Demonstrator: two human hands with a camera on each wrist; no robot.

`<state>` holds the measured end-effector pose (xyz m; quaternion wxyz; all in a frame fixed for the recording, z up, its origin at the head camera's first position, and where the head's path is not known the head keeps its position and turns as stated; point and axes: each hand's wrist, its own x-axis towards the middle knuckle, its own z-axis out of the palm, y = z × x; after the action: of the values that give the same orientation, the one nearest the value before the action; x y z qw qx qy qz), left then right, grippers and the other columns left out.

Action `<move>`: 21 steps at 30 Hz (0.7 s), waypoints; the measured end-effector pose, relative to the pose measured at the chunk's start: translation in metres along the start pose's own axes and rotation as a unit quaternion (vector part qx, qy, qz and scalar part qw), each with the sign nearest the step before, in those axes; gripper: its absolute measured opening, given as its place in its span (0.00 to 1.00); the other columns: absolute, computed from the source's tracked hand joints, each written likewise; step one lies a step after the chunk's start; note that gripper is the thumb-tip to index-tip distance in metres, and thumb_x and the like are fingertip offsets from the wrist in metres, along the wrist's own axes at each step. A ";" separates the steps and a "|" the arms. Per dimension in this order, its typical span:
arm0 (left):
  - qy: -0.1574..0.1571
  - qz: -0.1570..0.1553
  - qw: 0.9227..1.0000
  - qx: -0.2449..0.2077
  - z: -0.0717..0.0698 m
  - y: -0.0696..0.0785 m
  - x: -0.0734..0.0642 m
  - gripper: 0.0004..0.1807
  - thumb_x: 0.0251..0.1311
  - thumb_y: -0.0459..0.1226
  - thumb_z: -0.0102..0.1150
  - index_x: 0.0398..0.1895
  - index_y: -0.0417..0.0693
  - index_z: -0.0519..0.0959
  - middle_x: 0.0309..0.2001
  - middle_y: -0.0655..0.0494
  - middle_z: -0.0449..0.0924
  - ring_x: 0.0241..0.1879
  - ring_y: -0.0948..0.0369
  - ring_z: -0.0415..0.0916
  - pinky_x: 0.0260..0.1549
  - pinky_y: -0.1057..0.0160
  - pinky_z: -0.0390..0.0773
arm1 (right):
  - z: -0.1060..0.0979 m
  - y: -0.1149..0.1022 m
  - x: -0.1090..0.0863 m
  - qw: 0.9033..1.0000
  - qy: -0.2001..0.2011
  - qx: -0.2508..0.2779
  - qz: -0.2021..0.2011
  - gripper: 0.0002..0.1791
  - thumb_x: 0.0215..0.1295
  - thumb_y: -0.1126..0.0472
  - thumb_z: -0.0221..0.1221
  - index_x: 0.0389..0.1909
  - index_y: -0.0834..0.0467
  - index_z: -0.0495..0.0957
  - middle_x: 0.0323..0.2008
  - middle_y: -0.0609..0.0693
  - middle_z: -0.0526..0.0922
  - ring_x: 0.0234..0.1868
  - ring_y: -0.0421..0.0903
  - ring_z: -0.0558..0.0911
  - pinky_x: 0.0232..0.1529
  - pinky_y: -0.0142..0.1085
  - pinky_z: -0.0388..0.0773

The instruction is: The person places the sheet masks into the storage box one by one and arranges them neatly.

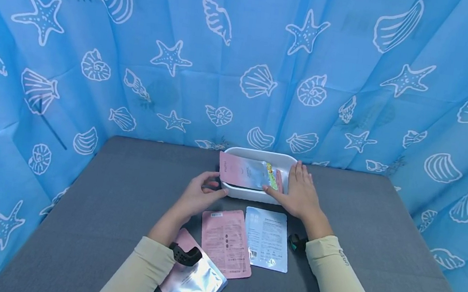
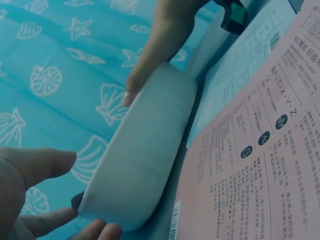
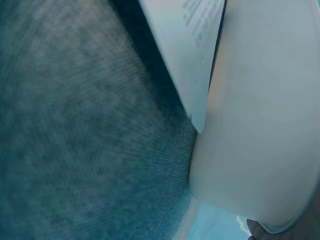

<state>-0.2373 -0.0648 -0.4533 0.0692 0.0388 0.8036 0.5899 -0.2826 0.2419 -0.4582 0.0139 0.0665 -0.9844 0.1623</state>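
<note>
Head: pkt (image 1: 244,170) partly in wht tub (image 1: 251,195)

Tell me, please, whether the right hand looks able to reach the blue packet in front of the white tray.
Probably yes: the blue packet lies close to the right hand, and nothing seems to cover it.

Curtained-off workspace | blue seashell-print curtain (image 1: 245,50) | grey-topped table (image 1: 123,191)

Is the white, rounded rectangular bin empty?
Not empty: the head view shows a flat pink-and-blue packet lying partly inside the bin.
</note>
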 end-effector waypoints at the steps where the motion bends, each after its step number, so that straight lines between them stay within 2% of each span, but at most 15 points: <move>1: 0.001 0.001 1.000 0.000 0.000 0.000 0.000 0.37 0.67 0.46 0.70 0.77 0.52 0.70 0.67 0.43 0.77 0.61 0.46 0.79 0.60 0.43 0.81 | 0.000 0.000 0.000 1.000 0.000 0.000 0.000 0.70 0.65 0.21 0.54 0.83 0.73 0.38 0.85 0.69 0.35 0.86 0.68 0.39 0.85 0.61 0.37; 9: 0.005 0.013 1.000 -0.002 0.001 -0.001 -0.001 0.36 0.68 0.45 0.70 0.77 0.52 0.70 0.66 0.44 0.78 0.60 0.46 0.80 0.58 0.45 0.82 | 0.001 0.000 0.000 1.000 0.002 -0.002 0.001 0.71 0.65 0.21 0.55 0.83 0.73 0.38 0.85 0.68 0.35 0.86 0.67 0.39 0.85 0.61 0.37; 21: -0.011 0.027 1.000 -0.009 0.005 -0.002 0.004 0.36 0.68 0.44 0.70 0.77 0.49 0.70 0.64 0.43 0.76 0.54 0.50 0.81 0.51 0.53 0.84 | -0.001 0.000 0.000 1.000 -0.002 0.001 0.000 0.71 0.65 0.21 0.54 0.83 0.72 0.38 0.85 0.68 0.35 0.87 0.66 0.37 0.85 0.60 0.36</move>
<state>-0.2403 -0.0596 -0.4569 0.0621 0.0662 0.7962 0.5982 -0.2822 0.2424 -0.4576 0.0118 0.0664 -0.9844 0.1628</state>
